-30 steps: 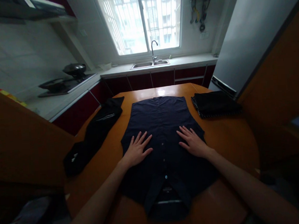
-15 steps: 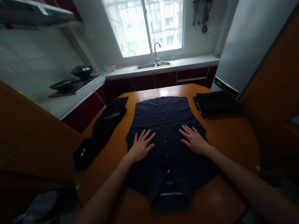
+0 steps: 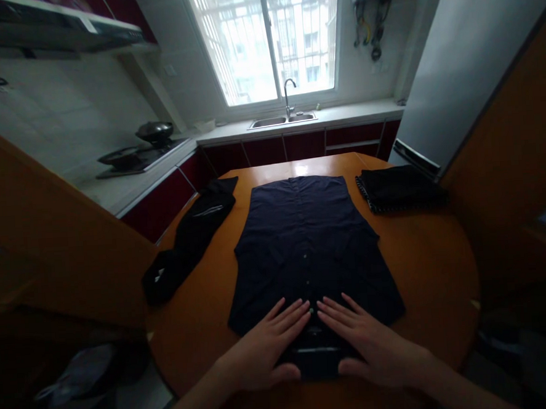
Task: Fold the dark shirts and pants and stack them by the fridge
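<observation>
A dark navy button-front shirt [image 3: 305, 239] lies flat on the round orange wooden table [image 3: 425, 269], collar end towards me, sleeves tucked under. My left hand [image 3: 267, 347] rests flat on the collar end, fingers stretched out and pointing away, thumb at the near edge. My right hand [image 3: 369, 340] lies flat beside it on the right half of the collar, fingers also spread. The fingertips of both hands almost meet at the button line. Neither hand holds anything.
A long black garment [image 3: 191, 234] lies at the table's left edge. A folded dark cloth [image 3: 399, 187] sits at the far right. Behind are a counter with a sink [image 3: 284, 120], a stove with a wok [image 3: 153, 133], a window, and a grey fridge [image 3: 454, 64] on the right.
Both hands slid from the shirt's middle back towards me and inward, and now lie together on the collar end. The camera tilted slightly.
</observation>
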`<state>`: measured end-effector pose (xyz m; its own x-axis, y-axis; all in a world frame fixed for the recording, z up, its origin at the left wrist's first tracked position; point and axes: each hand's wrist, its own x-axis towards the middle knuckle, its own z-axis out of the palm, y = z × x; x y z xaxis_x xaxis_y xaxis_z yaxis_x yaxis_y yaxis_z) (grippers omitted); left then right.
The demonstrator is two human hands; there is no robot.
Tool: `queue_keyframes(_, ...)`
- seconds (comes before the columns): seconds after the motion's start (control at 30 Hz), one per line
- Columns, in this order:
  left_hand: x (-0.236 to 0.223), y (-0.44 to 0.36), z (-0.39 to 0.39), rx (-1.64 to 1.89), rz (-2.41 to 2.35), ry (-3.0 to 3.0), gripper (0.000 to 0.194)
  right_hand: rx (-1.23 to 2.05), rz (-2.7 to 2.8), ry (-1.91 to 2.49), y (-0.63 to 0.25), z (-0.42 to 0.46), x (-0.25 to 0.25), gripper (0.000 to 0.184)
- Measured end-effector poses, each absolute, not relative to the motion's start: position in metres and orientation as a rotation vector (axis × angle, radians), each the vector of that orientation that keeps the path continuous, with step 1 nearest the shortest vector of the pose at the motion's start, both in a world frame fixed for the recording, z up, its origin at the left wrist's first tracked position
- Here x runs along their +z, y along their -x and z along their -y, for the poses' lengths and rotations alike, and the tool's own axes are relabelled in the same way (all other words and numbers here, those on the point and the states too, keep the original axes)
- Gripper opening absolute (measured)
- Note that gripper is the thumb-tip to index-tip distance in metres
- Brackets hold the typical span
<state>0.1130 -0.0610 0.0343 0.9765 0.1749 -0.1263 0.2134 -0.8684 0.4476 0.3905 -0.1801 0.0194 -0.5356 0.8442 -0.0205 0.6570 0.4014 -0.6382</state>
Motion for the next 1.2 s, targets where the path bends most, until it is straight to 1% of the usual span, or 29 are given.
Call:
queue_keyframes(0.1,0.031,-0.102,0.062,-0.121,-0.267,-2.654,0.105,0.944,2.396,1.276,-0.396,0.181,0.014,0.099)
queue_keyframes(0.13,0.03,-0.099,0.062,-0.125,-0.269,-2.659,0.107,0.943,2.399,1.279,-0.398,0.181,0.012,0.099)
queue_keyframes(0.2,0.027,-0.094,0.062,-0.12,-0.275,-2.669,0.106,0.911,2.391,1.291,-0.4,0.181,0.009,0.092)
queue_keyframes(0.3,0.022,-0.089,0.063,-0.072,-0.285,-2.69,0.094,0.838,2.397,1.297,-0.398,0.184,0.005,0.08)
queue_keyframes(0.37,0.018,-0.087,0.063,-0.037,-0.287,-2.706,0.087,0.772,2.404,1.303,-0.397,0.186,0.002,0.077)
queue_keyframes(0.47,0.017,-0.085,0.063,0.005,-0.292,-2.705,0.084,0.677,2.388,1.309,-0.395,0.188,0.0,0.073)
queue_keyframes(0.6,0.023,-0.086,0.06,0.078,-0.313,-2.609,0.075,0.654,2.302,1.33,-0.394,0.189,0.003,0.059)
queue_keyframes(0.7,0.027,-0.088,0.055,0.136,-0.355,-2.467,0.062,0.71,2.182,1.376,-0.394,0.187,0.006,0.043)
queue_keyframes(0.8,0.026,-0.091,0.048,0.186,-0.446,-2.319,0.044,0.773,2.015,1.43,-0.394,0.184,0.009,0.024)
queue_keyframes(0.87,0.025,-0.094,0.044,0.222,-0.532,-2.235,0.031,0.804,1.906,1.453,-0.394,0.181,0.012,0.017)
queue_keyframes(0.93,0.024,-0.098,0.04,0.227,-0.642,-2.151,0.022,0.804,1.837,1.494,-0.393,0.177,0.014,0.017)
queue_keyframes(0.97,0.023,-0.101,0.039,0.222,-0.709,-2.103,0.021,0.79,1.817,1.532,-0.392,0.174,0.014,0.019)
queue_keyframes(1.03,0.022,-0.108,0.037,0.202,-0.841,-2.007,0.025,0.73,1.766,1.643,-0.39,0.168,0.01,0.024)
queue_keyframes(1.13,0.018,-0.119,0.036,0.253,-0.993,-1.941,0.026,0.592,1.651,1.799,-0.387,0.16,-0.004,0.019)
queue_keyframes(1.2,0.014,-0.125,0.036,0.308,-1.097,-1.989,0.028,0.478,1.606,1.888,-0.385,0.155,-0.014,0.022)
